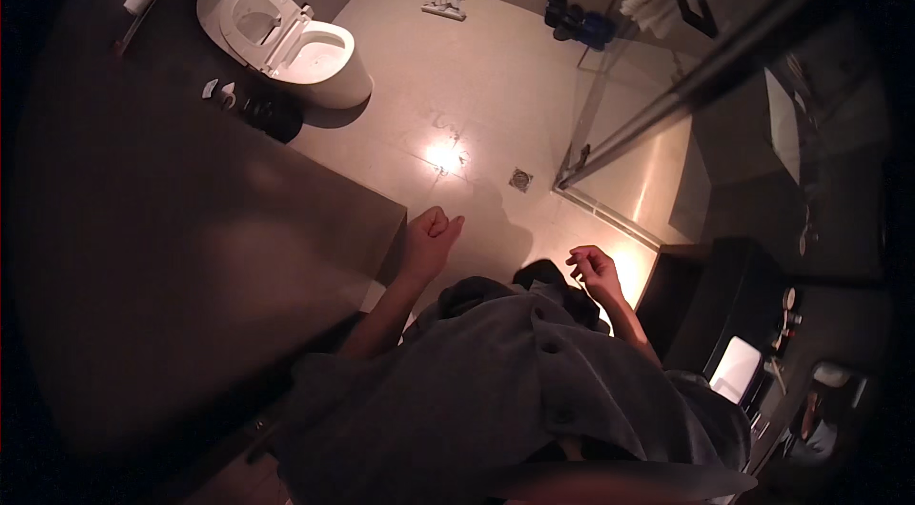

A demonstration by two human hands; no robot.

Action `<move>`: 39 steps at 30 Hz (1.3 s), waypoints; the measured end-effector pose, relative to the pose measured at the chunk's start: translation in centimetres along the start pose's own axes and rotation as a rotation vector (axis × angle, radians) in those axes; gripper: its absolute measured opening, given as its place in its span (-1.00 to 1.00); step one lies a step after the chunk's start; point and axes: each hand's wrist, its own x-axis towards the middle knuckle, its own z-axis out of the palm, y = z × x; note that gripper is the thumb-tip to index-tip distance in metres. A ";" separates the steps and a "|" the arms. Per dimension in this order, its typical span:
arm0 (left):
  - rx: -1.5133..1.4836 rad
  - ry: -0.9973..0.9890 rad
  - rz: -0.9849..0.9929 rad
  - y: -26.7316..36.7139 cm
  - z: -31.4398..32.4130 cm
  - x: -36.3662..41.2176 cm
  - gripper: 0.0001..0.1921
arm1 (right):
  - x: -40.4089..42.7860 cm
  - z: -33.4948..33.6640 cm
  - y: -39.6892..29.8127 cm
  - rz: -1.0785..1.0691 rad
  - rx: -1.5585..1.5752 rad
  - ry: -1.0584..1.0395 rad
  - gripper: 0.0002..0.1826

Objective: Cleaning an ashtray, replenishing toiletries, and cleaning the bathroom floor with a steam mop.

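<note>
My left hand (431,237) is above the tiled floor, near the corner of a dark partition wall. Its fingers are curled in, with the thumb along them, and I see nothing in it. To the right, my right hand (595,269) hangs over the floor with bent fingers, the thumb close to the fingertips; whether it holds anything small cannot be made out. Between the hands are my dark buttoned shirt (472,355) and a foot in dark footwear. Ahead lie a square floor drain (521,180) and a bright light reflection on the floor.
A white toilet (332,69) stands at upper left with its lid raised, beside a black bin (279,115). A squeegee-like floor mop (444,8) leans at the far wall. Dark slippers (579,22) lie near the glass shower partition (629,126). A white basin (736,366) is at right.
</note>
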 end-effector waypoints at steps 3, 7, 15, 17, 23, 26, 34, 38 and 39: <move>-0.044 0.079 0.001 -0.8 -2.6 0.9 -0.58 | 2.3 2.1 -0.9 0.008 -0.139 -0.184 -0.83; -0.086 0.206 -0.045 0.1 -4.0 4.7 -0.59 | 9.8 2.1 -2.7 0.056 -0.210 -0.213 -0.81; -0.056 0.420 -0.248 3.1 -7.6 11.8 -0.59 | 26.2 3.2 -9.2 -0.078 -0.215 -0.258 -0.81; -0.119 0.511 -0.296 3.5 -7.4 12.8 -0.59 | 29.4 3.8 -11.6 -0.084 -0.388 -0.308 -0.80; -0.208 0.590 -0.332 3.3 -7.5 18.0 -0.61 | 39.6 5.5 -16.2 -0.231 -0.704 -0.505 -0.75; -0.179 0.632 -0.296 3.0 -9.3 20.9 -0.67 | 42.2 7.3 -20.6 -0.255 -0.885 -0.543 -0.75; -0.362 0.528 -0.291 2.9 -12.7 28.9 -0.80 | 51.7 6.6 -26.2 -0.163 -1.121 -0.661 -0.72; -0.355 0.600 -0.416 2.0 -13.6 29.1 -0.78 | 61.0 5.0 -29.1 -0.161 -0.913 -0.450 -0.73; -0.359 0.620 -0.418 2.4 -13.5 29.6 -0.78 | 65.2 3.7 -29.4 -0.197 -0.722 -0.404 -0.73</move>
